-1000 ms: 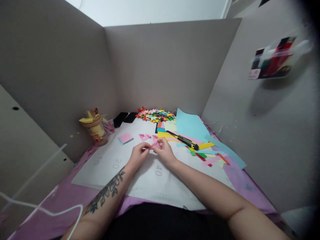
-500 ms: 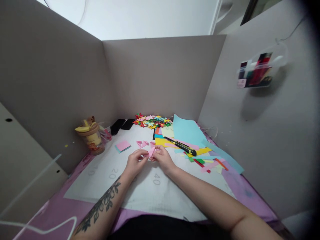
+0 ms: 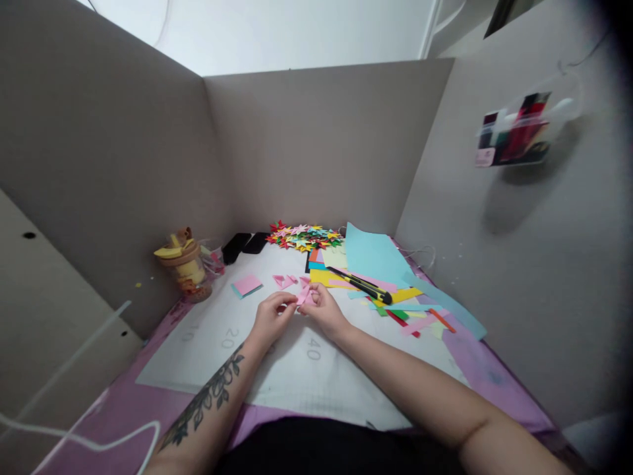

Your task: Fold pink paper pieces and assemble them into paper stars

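Between my hands is a small folded piece of pink paper (image 3: 305,296), pinched from both sides over the white sheet. My left hand (image 3: 273,316) is closed, thumb and forefinger on its left edge. My right hand (image 3: 324,311) is closed on its right side, the fingertips partly hidden behind the paper. Just beyond lie several small folded pink pieces (image 3: 284,282). A small stack of square paper, pink on top (image 3: 247,285), lies to the left of them.
A black-and-yellow utility knife (image 3: 363,286) rests on coloured paper strips (image 3: 413,323) at right. Large blue paper (image 3: 376,257) lies behind. Folded paper stars (image 3: 304,237) are heaped at the back. Two black phones (image 3: 236,247) and a decorated jar (image 3: 185,267) stand back left. Grey panels surround the table.
The camera view has shifted slightly, so everything sits a little to the right. The folded pink paper has turned between my fingers and now shows more points; both hands still hold it.
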The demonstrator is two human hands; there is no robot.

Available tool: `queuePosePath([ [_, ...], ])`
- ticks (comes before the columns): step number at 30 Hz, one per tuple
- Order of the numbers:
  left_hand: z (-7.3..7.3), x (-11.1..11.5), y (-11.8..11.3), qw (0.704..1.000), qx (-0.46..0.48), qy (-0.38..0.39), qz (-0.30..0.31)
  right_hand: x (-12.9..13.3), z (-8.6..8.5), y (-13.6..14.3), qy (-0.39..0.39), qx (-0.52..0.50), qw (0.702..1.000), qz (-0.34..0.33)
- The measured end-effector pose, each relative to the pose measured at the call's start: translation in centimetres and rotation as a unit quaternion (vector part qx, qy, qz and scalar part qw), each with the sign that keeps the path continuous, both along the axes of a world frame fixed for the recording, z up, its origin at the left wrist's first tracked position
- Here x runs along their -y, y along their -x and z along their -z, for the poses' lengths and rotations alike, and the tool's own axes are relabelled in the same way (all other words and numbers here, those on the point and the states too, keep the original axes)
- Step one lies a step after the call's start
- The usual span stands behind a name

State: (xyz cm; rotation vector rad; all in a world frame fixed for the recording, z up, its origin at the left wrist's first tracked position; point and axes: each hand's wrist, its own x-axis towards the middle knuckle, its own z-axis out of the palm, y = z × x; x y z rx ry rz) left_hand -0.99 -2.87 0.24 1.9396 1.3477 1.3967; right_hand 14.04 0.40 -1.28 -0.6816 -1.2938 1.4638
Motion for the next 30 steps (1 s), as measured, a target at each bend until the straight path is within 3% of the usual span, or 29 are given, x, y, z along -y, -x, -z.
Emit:
queuePosePath([
  [10,-0.04,0.06,-0.14,1.0,-0.007,-0.02,-0.002,0.04,0.04,-0.02,-0.018,0.001,1.0,0.003],
  [30,-0.2,0.04,-0.4,1.0,0.008,0.014,-0.017,-0.07,0.33,-0.2,-0.04,0.04,0.998,0.023],
])
